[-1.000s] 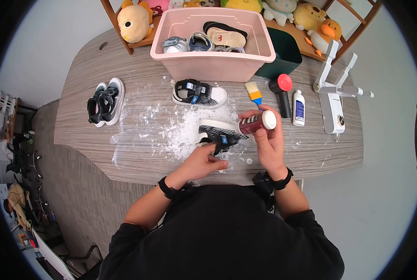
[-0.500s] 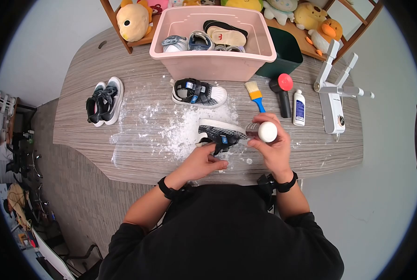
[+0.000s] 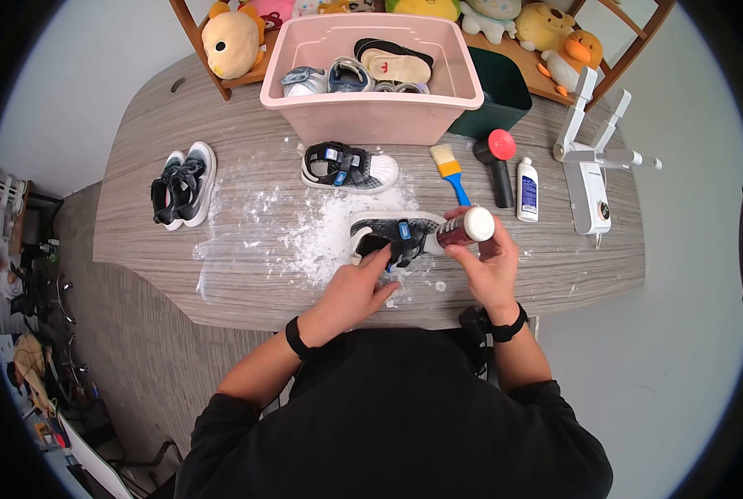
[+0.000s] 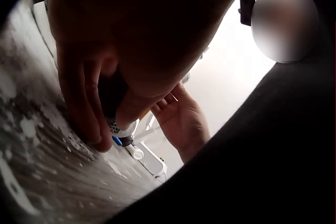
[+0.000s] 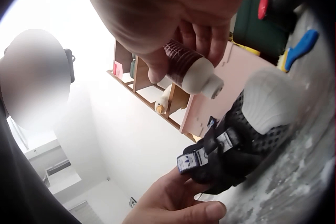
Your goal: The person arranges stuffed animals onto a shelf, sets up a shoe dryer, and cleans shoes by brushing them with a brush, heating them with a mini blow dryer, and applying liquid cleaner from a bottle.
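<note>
In the head view a small black-and-grey mesh shoe (image 3: 411, 249) with a white toe lies over spilled white powder. My left hand (image 3: 353, 293) grips it at the foot opening, its fingers reaching inside and the thumb apart. Blue-and-white tags mark the straps (image 5: 202, 155) in the right wrist view. My right hand (image 3: 494, 270) holds a dark red bottle (image 3: 454, 234) tilted close over the toe. Its white spout (image 5: 212, 86) points down toward the shoe in the right wrist view. The matching shoe (image 3: 350, 168) stands just behind.
A pink bin (image 3: 371, 121) of shoes and a green bin (image 3: 496, 104) stand at the back. To the right are a paintbrush (image 3: 449, 170), a black tool with a red end (image 3: 501, 158), a white bottle (image 3: 528, 191) and a white folding device (image 3: 589, 195). Another pair of shoes (image 3: 187, 183) sits left.
The shoe has rolled from its side so its straps and opening face up more, with my left fingers following it. My right hand has tipped the bottle back toward the toe.
</note>
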Action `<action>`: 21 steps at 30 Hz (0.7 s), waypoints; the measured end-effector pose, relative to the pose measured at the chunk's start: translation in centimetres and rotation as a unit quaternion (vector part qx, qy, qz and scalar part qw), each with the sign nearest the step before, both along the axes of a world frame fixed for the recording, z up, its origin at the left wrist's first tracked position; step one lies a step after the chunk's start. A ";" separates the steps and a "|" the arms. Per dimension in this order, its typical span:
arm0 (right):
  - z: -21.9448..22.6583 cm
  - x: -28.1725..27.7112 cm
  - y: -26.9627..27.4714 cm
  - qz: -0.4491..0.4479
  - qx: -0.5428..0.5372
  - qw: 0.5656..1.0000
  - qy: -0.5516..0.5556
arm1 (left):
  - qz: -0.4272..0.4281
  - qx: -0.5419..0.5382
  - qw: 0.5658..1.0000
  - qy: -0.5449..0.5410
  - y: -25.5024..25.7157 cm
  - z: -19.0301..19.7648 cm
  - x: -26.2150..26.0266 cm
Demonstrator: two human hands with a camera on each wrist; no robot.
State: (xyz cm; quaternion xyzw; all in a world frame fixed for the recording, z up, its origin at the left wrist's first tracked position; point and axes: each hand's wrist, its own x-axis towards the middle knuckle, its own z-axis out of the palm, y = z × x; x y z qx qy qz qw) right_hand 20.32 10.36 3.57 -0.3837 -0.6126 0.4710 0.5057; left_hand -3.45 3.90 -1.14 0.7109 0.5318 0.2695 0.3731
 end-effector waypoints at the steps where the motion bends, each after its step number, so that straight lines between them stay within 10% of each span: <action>1: 0.1 -0.1 0.0 -0.011 0.004 0.999 0.030 | -0.001 0.000 1.000 0.000 0.1 0.1 0.0; 3: -0.6 0.7 0.0 -0.014 -0.008 1.000 0.014 | 0.013 0.186 0.980 0.067 0.2 0.4 0.1; 12: -1.4 0.8 1.0 -0.047 -0.005 0.999 0.018 | 0.031 0.240 0.943 0.230 1.2 1.2 -0.8; 21: -1.9 0.7 1.4 -0.055 -0.006 0.998 0.020 | 0.043 0.213 0.965 0.147 1.1 2.0 -1.1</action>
